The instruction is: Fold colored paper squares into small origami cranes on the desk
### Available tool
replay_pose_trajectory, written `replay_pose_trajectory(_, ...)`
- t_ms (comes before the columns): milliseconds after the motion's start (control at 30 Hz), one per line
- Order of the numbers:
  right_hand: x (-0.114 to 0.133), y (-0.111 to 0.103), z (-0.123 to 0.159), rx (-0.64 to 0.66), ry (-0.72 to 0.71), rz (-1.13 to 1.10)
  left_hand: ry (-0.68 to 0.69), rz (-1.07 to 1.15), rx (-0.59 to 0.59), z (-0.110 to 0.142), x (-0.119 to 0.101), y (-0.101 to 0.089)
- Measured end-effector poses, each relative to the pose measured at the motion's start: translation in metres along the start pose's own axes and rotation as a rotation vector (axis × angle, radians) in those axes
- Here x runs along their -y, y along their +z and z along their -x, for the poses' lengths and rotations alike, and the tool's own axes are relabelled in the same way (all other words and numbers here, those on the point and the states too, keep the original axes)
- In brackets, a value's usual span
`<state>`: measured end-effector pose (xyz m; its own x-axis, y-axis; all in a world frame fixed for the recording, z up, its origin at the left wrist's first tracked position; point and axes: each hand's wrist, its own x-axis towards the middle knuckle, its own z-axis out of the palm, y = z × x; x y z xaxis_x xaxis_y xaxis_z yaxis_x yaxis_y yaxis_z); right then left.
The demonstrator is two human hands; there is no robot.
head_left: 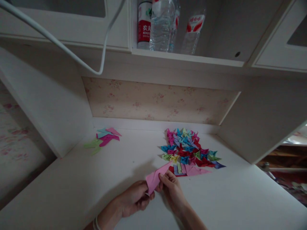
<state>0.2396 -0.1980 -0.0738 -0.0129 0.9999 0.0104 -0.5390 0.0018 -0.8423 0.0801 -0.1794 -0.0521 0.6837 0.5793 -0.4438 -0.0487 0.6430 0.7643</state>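
Note:
A folded pink paper piece is held slightly above the white desk, its pointed end toward the upper right. My left hand grips its lower left end, with some fingers hidden behind the paper. On the right side, my right hand pinches it, thumb on the front face. Just beyond my right hand lie flat folded papers in pink, red, green and lilac. Behind them sits a heap of small folded paper figures in many colours.
Green, blue and magenta folded papers lie at the desk's back left. Overhead, a shelf holds clear plastic bottles and a red-and-white labelled bottle. A white bent rod or cable hangs at upper left. Side panels bound the desk.

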Motion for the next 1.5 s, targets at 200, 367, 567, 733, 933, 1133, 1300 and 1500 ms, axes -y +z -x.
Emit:
replay_pose_trajectory(200,-0.001,-0.006,-0.005,-0.263,0.0,0.204,0.276,-0.195,-0.245,-0.006,0.002,-0.004)
replay_pose_trajectory(367,-0.001,-0.004,-0.004,-0.244,0.008,0.27,0.375,-0.402,-0.3,-0.016,0.008,-0.009)
replay_pose_trajectory(567,-0.002,-0.012,-0.004,-0.3,-0.048,0.391,0.371,-0.493,-0.357,-0.02,0.012,-0.012)
replay_pose_trajectory(733,0.012,-0.019,-0.001,-0.366,-0.087,0.411,0.351,-0.496,-0.319,-0.018,0.01,-0.011)
replay_pose_trajectory(933,0.053,-0.074,0.012,-0.584,-0.166,0.366,0.287,-0.463,-0.294,-0.016,0.007,-0.011)
replay_pose_trajectory(1133,0.089,-0.139,0.017,-0.832,-0.17,0.364,0.252,-0.547,-0.239,-0.015,0.007,-0.011)
replay_pose_trajectory(1300,0.09,-0.159,0.014,-0.885,-0.134,0.431,0.255,-0.566,-0.226,-0.015,0.007,-0.012)
replay_pose_trajectory(1500,0.089,-0.17,0.012,-0.874,-0.035,0.886,0.241,-0.571,-0.191,-0.015,0.007,-0.013)
